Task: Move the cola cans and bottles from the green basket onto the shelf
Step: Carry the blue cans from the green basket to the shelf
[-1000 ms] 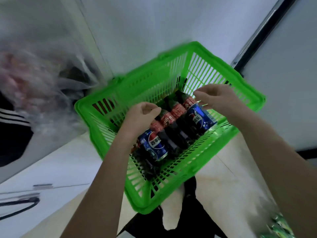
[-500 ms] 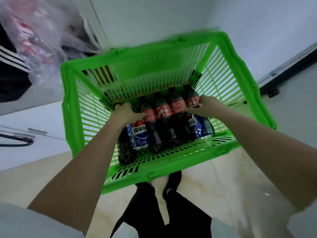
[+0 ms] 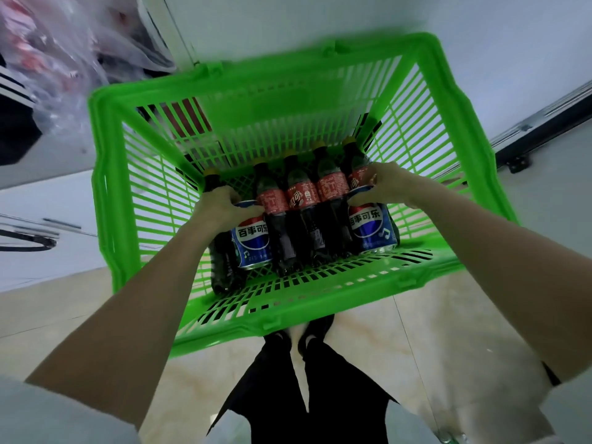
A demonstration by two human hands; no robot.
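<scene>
Single view only, head-worn wide-angle camera, no second view to overlap
Looks forward and steeply down from above person's own arms, which enter from bottom corners
Green basket [image 3: 105,187] fills centre of frame, seen from above and near side, close; straight rims bow with lens distortion
Own legs and shoes [image 3: 307,338] at lower centre, on pale floor [image 3: 416,331]
Top edge reaches white wall [image 3: 320,17]; upper left corner blurred
</scene>
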